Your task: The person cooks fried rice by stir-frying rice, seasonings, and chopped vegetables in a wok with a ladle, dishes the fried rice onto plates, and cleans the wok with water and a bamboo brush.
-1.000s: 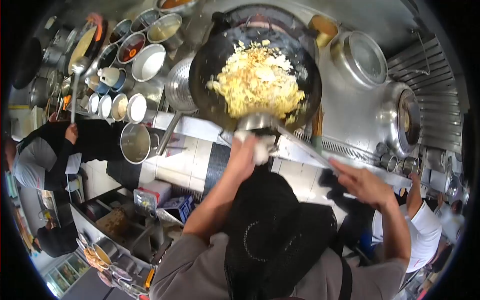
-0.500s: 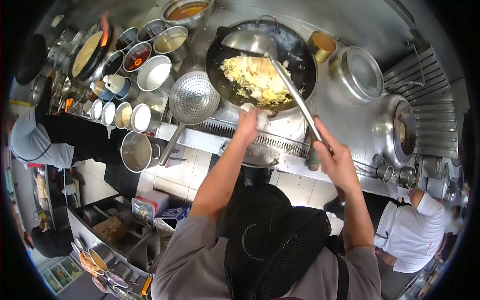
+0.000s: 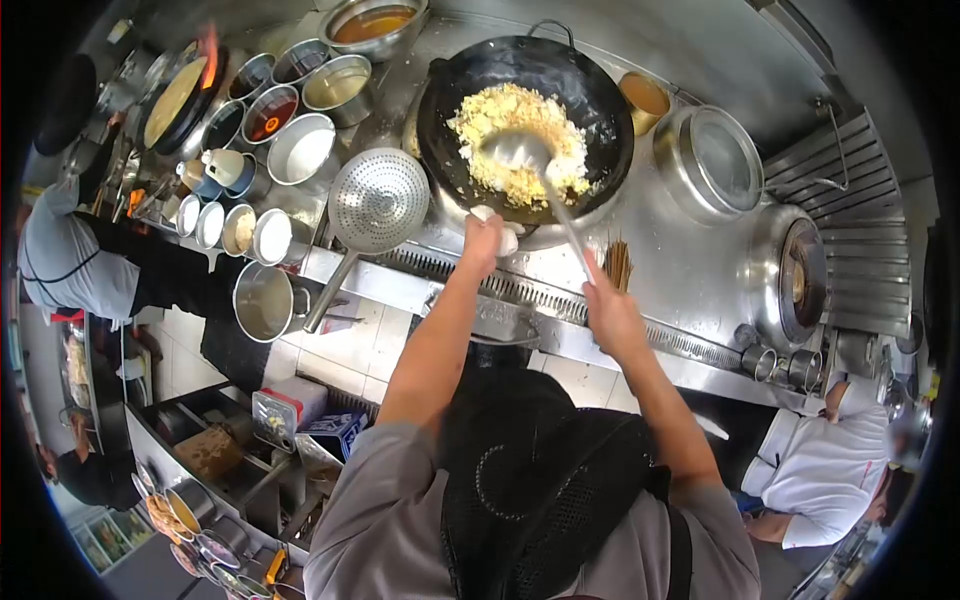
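Observation:
A black wok [image 3: 602, 128] sits on the stove, holding crumbly yellow and white food [image 3: 500, 105] that looks like egg fried rice. My left hand [image 3: 482, 248] is closed on a folded white cloth [image 3: 508, 240] at the wok's near rim; the cloth hides the exact grip. My right hand [image 3: 613, 315] is wrapped round the long metal handle of a ladle [image 3: 518, 150]. Its round bowl rests bottom up amid the food. A bamboo brush [image 3: 620, 265] with thin bristles stands just beyond my right hand, partly hidden by it.
Left of the wok lies a perforated strainer [image 3: 380, 200], its handle over the counter edge. Sauce pots [image 3: 340, 85] and a bowl of orange liquid [image 3: 375, 28] stand farther left. A lidded steel pot [image 3: 715, 160] is at right. Co-workers [image 3: 830, 460] stand on both sides; a flame [image 3: 208, 55] burns far left.
The ladle bowl has come down from the wok's far side into the food. My right hand has moved left, uncovering the brush. The food is more spread out and broken up.

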A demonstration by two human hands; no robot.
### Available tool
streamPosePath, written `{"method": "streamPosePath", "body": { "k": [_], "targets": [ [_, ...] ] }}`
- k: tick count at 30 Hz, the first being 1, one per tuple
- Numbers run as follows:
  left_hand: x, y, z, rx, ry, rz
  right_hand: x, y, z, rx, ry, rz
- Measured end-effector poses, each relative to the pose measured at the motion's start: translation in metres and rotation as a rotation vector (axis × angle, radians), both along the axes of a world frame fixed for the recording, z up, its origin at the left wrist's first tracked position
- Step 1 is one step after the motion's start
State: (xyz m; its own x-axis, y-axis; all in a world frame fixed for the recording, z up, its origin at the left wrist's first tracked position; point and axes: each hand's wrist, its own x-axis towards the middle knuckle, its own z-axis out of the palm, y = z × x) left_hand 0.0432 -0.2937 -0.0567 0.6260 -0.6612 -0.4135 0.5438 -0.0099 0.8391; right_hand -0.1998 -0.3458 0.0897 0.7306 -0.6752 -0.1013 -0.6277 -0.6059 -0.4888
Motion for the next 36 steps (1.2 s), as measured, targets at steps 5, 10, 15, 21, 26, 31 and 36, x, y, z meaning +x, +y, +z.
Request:
{"method": "streamPosePath", "body": {
  "k": [5,10,15,21,26,31,36],
  "targets": [
    [-0.002,-0.003,-0.014,0.006,0.034,0.070,0.002,-0.030,0.016,0.133,-0.166,0.102],
    [-0.014,-0.010,-0.029,0.100,-0.032,0.192,-0.026,-0.003,0.028,0.182,-0.108,-0.036],
    [-0.002,-0.012,-0.022,0.069,0.050,0.088,-0.025,-0.041,0.035,0.143,-0.063,0.107],
    [0.001,0.001,0.026,0.065,0.245,-0.048,-0.024,-0.039,0.002,-0.024,0.308,-0.053],
    [0.003,-0.002,-0.009,0.025,0.186,-0.042,0.027,-0.047,0.030,0.127,-0.192,0.042],
    [0.005,-0.006,-0.013,0.082,0.061,-0.016,0.071,-0.020,-0.026,-0.077,0.067,-0.040],
    [0.007,-0.002,-0.032,0.095,0.021,-0.105,0.075,-0.024,0.028,0.070,-0.167,0.092]
  ]
}}
